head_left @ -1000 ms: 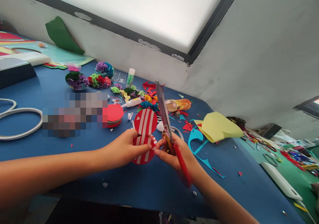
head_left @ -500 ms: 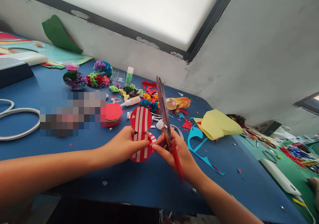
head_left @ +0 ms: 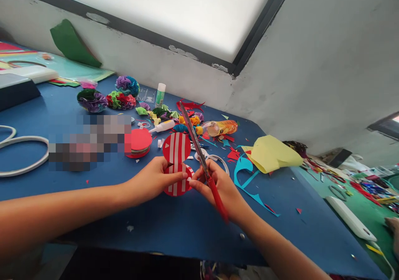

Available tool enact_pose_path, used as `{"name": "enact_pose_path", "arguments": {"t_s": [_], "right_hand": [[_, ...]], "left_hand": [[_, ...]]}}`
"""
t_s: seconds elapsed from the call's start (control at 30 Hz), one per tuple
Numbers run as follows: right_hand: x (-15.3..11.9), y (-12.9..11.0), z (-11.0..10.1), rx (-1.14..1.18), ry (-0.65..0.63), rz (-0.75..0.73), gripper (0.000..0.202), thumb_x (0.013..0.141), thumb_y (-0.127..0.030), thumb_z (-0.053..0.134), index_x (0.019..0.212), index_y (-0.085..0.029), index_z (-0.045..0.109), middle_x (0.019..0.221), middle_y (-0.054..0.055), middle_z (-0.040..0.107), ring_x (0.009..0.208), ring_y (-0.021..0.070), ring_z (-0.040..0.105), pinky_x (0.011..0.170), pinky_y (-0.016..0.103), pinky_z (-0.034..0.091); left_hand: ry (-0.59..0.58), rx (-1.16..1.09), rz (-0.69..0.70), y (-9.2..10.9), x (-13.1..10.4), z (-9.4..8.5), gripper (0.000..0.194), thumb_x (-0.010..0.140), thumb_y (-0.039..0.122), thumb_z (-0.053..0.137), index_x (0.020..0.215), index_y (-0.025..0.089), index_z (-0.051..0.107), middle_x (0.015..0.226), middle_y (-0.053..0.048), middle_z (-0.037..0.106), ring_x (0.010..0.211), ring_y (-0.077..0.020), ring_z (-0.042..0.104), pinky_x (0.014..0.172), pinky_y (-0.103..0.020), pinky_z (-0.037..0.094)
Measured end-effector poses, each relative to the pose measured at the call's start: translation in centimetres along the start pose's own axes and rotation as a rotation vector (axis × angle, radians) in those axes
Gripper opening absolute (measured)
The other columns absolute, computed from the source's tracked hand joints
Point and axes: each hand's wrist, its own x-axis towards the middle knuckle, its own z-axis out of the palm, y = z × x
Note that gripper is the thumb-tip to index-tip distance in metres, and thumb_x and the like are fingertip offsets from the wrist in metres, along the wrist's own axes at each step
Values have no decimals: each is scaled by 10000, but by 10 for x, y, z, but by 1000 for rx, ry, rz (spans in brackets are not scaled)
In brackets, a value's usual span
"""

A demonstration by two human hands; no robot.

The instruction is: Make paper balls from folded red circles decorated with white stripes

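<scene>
My left hand (head_left: pixel 162 178) pinches a red paper piece (head_left: pixel 176 148) of joined round shapes with pale strips across it. The upper disc stands above my fingers and the lower one is partly behind my thumb. My right hand (head_left: pixel 215 182) holds red-handled scissors (head_left: pixel 196 143), their blades pointing up and to the left. Its thumb and forefinger touch the right edge of the lower disc, where a small white bit shows. A stack of red paper discs (head_left: pixel 140 141) lies left of the striped piece.
A glue bottle (head_left: pixel 163 126), a glue stick (head_left: pixel 160 95) and an orange-labelled bottle (head_left: pixel 220 128) lie or stand behind. Crinkled paper balls (head_left: pixel 127 85), paper scraps and yellow paper (head_left: pixel 274 154) are on the blue table (head_left: pixel 124 226). A green table (head_left: pixel 346 213) is at right.
The scissors have tilted further left in my right hand. The lower part of the striped piece has shifted slightly up, and the small third disc behind shows less.
</scene>
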Motion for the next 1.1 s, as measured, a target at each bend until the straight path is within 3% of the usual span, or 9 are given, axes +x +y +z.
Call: {"name": "enact_pose_path", "arguments": {"t_s": [0.23,0.37,0.73,0.93,1.1], "right_hand": [[0,2,-2,-33,20,-7,251,764,-332,663,812,-212,447,740,-31,586,645,124,571,606,252,460],[0,2,-1,-45,15,-8,250,765,-324,662,819,-213,444,732,-39,571,639,118,550,599,246,441],[-1,0,-2,9,-20,43,333,724,-362,704,795,-210,417,672,-65,478,578,95,437,544,233,364],[0,-3,-1,94,-19,-19,274,755,-376,677,833,-207,475,774,-30,543,681,111,503,618,231,426],[0,-1,-2,99,35,-20,291,750,-410,669,867,-205,501,812,-11,568,605,99,476,557,231,404]], "left_hand": [[0,-27,-24,4,0,1,103,723,217,691,774,134,657,690,9,731,652,-131,676,533,-162,475],[-46,-60,2,0,1,0,146,727,230,686,835,140,650,777,-7,741,715,-145,686,594,-182,501],[-155,92,105,-1,-5,-4,225,705,313,702,863,157,666,771,0,712,736,-159,659,623,-202,487],[-90,77,84,5,-4,-6,189,709,286,698,853,166,671,746,2,717,682,-142,661,569,-179,483],[-155,103,30,5,-4,-8,289,676,240,708,943,157,637,746,0,705,699,-160,660,588,-206,494]]}}
